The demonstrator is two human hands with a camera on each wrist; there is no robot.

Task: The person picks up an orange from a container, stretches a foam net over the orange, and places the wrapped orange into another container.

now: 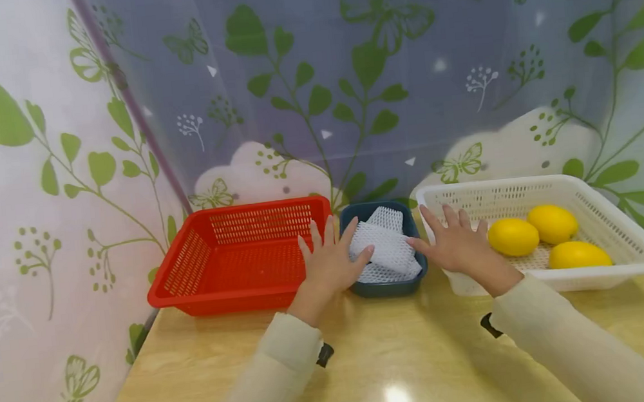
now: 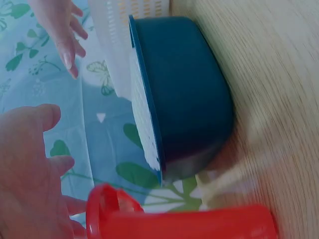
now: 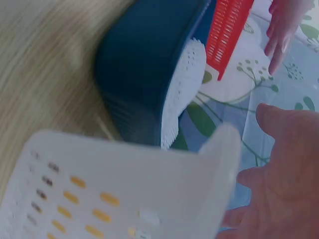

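My left hand (image 1: 330,261) hovers with spread fingers between the red basket (image 1: 243,292) and the small dark blue bin (image 1: 385,289). Over the near left corner of the white basket (image 1: 530,186) is my right hand (image 1: 457,243), its fingers also spread and nothing in them. White foam mesh sleeves (image 1: 384,247) lie folded in the blue bin. Three yellow lemons (image 1: 513,237) sit in the white basket. In the left wrist view the left hand (image 2: 25,169) is above the bin's rim; in the right wrist view the right hand (image 3: 284,174) is above the white basket's edge.
The three containers stand side by side on a light wooden table (image 1: 373,364), the bin in the middle. Behind and beside them hangs a curtain (image 1: 297,67) printed with leaves and butterflies. Only perforated sides and floor show inside the red basket.
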